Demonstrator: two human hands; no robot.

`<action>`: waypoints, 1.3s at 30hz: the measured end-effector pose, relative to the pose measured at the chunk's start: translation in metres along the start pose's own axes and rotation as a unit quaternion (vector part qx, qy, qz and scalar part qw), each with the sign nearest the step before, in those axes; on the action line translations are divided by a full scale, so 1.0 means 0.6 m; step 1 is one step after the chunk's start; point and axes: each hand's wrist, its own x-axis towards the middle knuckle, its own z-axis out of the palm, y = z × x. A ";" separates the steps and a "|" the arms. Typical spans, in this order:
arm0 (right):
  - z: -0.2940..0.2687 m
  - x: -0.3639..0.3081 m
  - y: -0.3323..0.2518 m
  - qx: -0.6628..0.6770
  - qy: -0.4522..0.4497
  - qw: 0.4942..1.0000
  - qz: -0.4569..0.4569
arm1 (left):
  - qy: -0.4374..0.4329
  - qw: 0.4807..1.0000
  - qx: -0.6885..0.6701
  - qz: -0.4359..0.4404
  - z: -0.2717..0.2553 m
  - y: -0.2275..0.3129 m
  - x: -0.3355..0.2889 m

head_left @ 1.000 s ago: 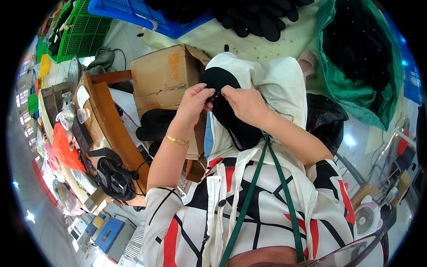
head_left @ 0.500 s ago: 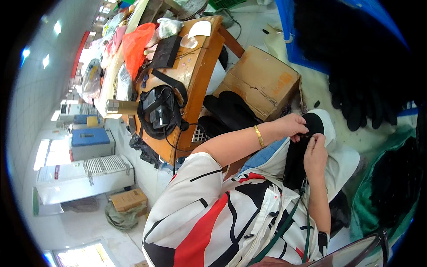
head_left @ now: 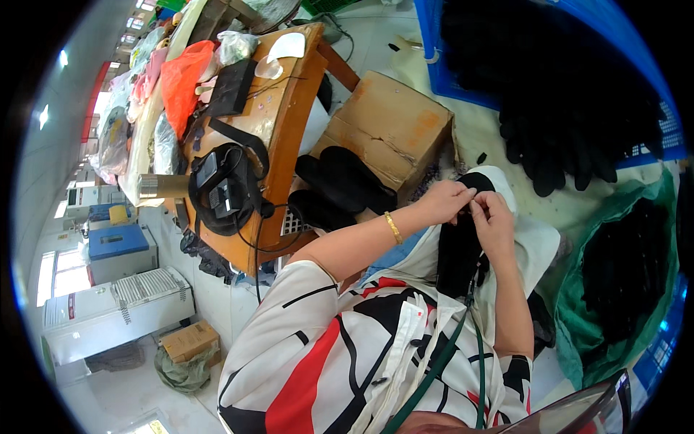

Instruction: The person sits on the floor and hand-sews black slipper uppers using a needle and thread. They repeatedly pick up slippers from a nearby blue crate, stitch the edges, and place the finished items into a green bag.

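Note:
A long black fabric piece (head_left: 456,259) lies over the white cloth (head_left: 538,249) on my lap. Its rounded end rises past my fingertips; whether it is a glove I cannot tell. My left hand (head_left: 446,202), with a gold bracelet at the wrist, comes in from the left and pinches the fabric near that end. Thumb and fingers of my right hand (head_left: 494,223) are pinched together right beside it, also at the fabric. The two sets of fingertips almost touch. Anything small between them is hidden.
A blue crate (head_left: 463,92) at the upper right holds black gloves (head_left: 557,155). Below it stands a green sack (head_left: 567,304) with black items. To the left are a cardboard box (head_left: 390,119), black padded pieces (head_left: 347,177) and a wooden table (head_left: 289,87) bearing a black strapped device (head_left: 225,189).
My hands have drawn closer together at the end of the black fabric, both still pinching. The surroundings have shifted left in the view as my head turned slightly.

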 end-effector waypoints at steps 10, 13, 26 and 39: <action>-0.007 0.048 0.003 0.387 0.095 0.901 0.174 | 0.048 0.999 -0.002 -0.013 0.005 -0.008 0.007; -0.063 -0.007 0.019 0.474 -0.023 0.843 0.253 | 0.032 0.999 0.034 0.021 0.000 -0.009 0.012; -0.856 -0.604 0.330 0.283 0.782 0.553 0.052 | 0.007 0.996 0.088 0.022 0.004 0.001 0.017; -0.134 -0.115 0.115 -0.151 0.089 0.983 -0.054 | 0.008 0.937 0.283 0.206 -0.010 0.051 -0.039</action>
